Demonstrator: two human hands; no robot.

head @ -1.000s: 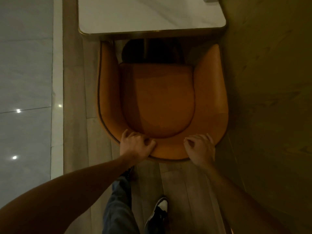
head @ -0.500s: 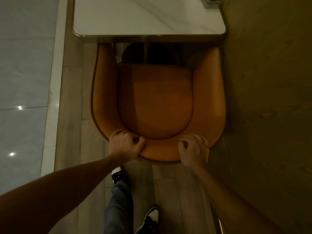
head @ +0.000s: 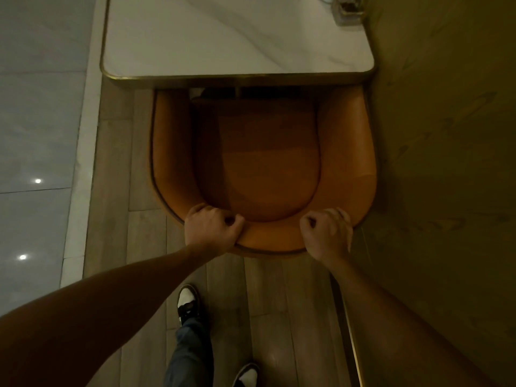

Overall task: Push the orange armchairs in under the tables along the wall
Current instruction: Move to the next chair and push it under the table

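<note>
Head view looks straight down on 1 orange armchair parked in front of a white marble-topped desk with a brass rim. The desk's right side sits against the wood-panelled wall. The chair's arm tips and the front edge of its seat already lie at or just under the desk's near edge; most of the seat is uncovered. The left hand is clamped over the curved top of the backrest left of centre, fingers curled inward over the rim. The right hand is clamped the same way right of centre.

Judging from this, the push is under way but not finished. To do it well, drive both hands evenly and straight toward the desk, so the chair does not yaw. The right arm of the chair runs just beside the wall, so any clockwise twist could scrape the panelling; a slight bias on the right hand should hold the gap. Keep the force low and level instead of pressing down on the backrest, letting the legs slide on the wooden floor. Step forward with the feet, not by overreaching. Stop when the backrest nears the brass rim, keeping the fingers clear of a pinch there.
</note>
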